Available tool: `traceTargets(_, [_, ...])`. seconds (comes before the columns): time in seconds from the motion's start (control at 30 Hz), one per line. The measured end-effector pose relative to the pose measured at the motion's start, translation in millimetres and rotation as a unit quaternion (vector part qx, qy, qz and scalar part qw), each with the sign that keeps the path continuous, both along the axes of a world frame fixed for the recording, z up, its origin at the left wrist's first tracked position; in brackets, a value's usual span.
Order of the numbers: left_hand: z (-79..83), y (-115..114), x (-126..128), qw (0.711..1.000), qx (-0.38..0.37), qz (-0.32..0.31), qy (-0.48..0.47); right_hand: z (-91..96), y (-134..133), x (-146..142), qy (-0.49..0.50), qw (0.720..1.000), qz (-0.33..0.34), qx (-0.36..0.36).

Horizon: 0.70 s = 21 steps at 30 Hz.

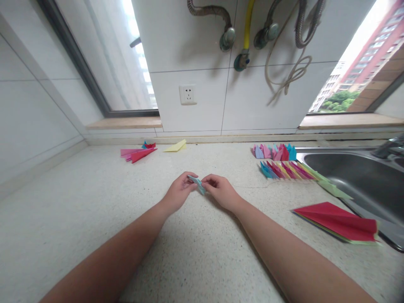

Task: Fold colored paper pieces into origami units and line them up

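Note:
A small folded light-blue paper piece (197,183) is pinched between both hands just above the speckled countertop (94,202). My left hand (179,191) grips its left end with fingers closed. My right hand (219,190) holds its right end, fingers curled around it. Both forearms stretch forward from the bottom of the view.
A row of folded coloured papers (287,169) and a cluster of small folded pieces (274,152) lie at the right by the steel sink (356,176). A red-topped paper stack (339,221) rests on the sink edge. Pink and red folded papers (137,153) and a yellow one (175,146) lie by the back wall.

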<state>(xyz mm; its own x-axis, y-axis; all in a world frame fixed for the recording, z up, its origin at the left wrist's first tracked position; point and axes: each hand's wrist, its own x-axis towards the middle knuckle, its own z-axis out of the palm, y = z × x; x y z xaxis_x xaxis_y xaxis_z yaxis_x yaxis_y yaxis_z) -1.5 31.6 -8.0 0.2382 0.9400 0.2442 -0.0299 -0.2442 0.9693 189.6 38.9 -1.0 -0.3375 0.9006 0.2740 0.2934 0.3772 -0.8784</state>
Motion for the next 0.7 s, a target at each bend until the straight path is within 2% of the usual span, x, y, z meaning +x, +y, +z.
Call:
traceTargets(0.13, [2.0,1.0,-0.3,0.999,-0.031,0.006,-0.006,-2.5,-1.6,-1.0,0.031,0.999,0.002,0.021])
traceTargets(0.4, [8.4,0.0,0.2,0.997,-0.072,-0.001,0.041,-0.5,-5.1,-2.9,0.005,0.999,0.034,-0.002])
traceTargets(0.6, [8.4,-0.2,-2.8,0.993,-0.102,-0.051,0.019,0.4,-3.2,1.1,0.006,0.998,0.07,-0.005])
traceTargets(0.7, [7.2,1.0,-3.2,0.994,-0.103,-0.04,0.01,-3.8,-1.1,-1.2,0.038,0.997,0.066,-0.026])
